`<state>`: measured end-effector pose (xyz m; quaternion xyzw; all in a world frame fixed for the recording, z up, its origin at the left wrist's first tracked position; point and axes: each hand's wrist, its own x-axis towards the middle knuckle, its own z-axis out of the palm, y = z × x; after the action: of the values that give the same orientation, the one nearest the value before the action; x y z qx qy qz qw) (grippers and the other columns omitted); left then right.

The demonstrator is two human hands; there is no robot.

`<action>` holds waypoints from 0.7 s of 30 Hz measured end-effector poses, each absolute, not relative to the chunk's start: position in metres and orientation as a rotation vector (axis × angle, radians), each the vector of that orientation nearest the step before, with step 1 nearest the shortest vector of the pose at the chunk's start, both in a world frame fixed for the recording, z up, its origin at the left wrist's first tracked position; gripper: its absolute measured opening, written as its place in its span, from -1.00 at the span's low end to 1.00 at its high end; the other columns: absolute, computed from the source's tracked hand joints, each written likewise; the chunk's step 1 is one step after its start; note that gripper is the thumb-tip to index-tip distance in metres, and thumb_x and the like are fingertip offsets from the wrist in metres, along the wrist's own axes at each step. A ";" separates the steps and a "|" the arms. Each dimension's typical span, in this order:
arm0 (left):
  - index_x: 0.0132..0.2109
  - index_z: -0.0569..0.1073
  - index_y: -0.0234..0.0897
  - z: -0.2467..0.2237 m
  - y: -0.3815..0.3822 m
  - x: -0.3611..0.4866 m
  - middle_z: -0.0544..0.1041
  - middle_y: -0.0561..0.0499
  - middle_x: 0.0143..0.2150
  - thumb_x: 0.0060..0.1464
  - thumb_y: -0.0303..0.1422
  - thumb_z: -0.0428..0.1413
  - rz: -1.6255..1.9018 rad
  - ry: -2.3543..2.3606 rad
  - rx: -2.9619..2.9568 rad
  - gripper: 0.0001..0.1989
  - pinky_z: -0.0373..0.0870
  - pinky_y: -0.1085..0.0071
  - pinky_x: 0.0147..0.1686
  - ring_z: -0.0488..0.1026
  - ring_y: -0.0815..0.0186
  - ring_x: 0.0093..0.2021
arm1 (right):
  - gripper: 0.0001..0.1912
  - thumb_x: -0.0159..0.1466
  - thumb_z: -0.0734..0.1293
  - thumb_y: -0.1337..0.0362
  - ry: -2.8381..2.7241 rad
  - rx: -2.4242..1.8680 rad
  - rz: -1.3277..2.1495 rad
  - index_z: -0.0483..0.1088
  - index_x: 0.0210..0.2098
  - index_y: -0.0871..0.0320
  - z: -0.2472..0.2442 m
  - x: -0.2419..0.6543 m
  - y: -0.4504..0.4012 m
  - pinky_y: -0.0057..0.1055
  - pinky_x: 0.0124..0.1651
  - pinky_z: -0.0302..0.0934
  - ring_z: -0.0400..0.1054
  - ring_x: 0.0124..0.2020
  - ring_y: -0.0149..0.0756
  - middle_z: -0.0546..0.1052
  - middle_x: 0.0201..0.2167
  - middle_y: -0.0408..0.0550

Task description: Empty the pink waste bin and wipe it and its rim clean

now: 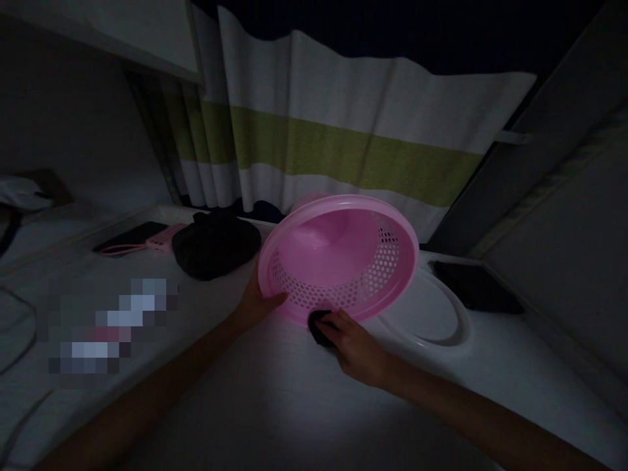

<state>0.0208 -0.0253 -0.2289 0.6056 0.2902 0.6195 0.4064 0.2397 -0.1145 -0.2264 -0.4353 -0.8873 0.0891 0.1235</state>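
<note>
A pink basket (338, 204) with rows of small holes is tilted, its open side facing me. My left hand (258, 302) grips its rim at the lower left, the thumb over the edge and the other fingers hidden behind it. In my right hand (350, 340) a small black cloth (320, 328) is pinched against the bottom of the rim. To the right, partly behind the basket, a white round lid or tray (426, 311) lies on the white table (275, 412).
A black bag (216, 245) sits at the back left, beside a pink item with a strap (164, 238) and a dark flat object (132, 237). Another dark flat item (477, 286) lies at the right. A striped curtain (343, 150) hangs behind. Cables run along the left.
</note>
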 end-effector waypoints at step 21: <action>-0.09 0.43 -0.28 -0.233 -0.021 0.016 0.51 -0.08 -0.10 -0.09 -0.21 0.18 1.533 0.788 1.455 -0.61 0.25 0.18 0.08 0.36 0.10 0.04 | -0.39 0.10 0.16 0.54 -1.877 -0.917 0.404 0.14 0.14 0.08 -0.251 0.150 -0.076 -0.14 0.17 0.04 0.11 0.11 -0.22 0.27 0.07 0.07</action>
<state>0.0163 -0.0210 -0.2329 0.5826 0.3158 0.6140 0.4287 0.1505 -0.0764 -0.2514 -0.3768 -0.7713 0.1658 0.4854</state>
